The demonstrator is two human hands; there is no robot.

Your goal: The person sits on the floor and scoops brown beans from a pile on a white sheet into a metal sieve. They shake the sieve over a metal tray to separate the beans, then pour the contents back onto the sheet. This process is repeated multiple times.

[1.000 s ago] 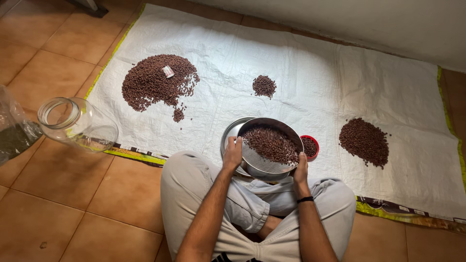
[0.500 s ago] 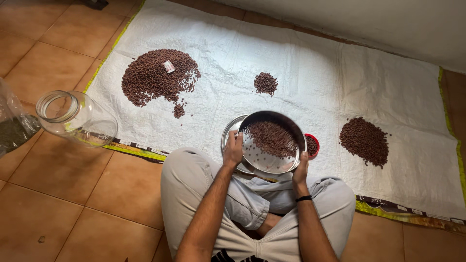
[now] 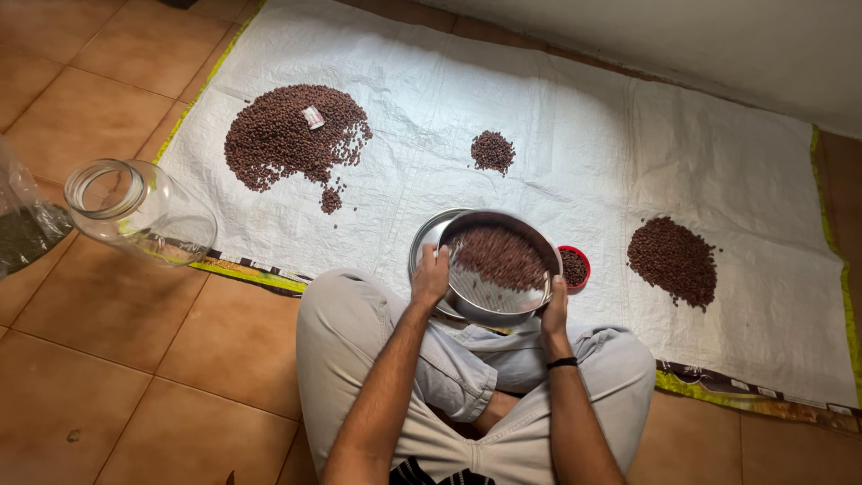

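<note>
I sit cross-legged on the tiled floor and hold a round steel sieve (image 3: pixel 492 301) with both hands above my knees. My left hand (image 3: pixel 431 275) grips its left rim, my right hand (image 3: pixel 555 308) grips the lower right rim. Brown seeds (image 3: pixel 500 256) lie bunched in the sieve's far half, and its near mesh is bare. A steel plate (image 3: pixel 426 239) lies under the sieve, mostly hidden. A small red bowl (image 3: pixel 574 267) of seeds stands just right of the sieve.
A white woven sheet (image 3: pixel 557 135) covers the floor ahead. It carries a large seed pile (image 3: pixel 292 135) far left, a small pile (image 3: pixel 492 150) in the middle and a medium pile (image 3: pixel 673 260) right. A glass jar (image 3: pixel 135 211) lies on its side left.
The sieve has been shaken and tilted; the seeds have shifted from its middle toward its far side. Both hands stay on the rim.
</note>
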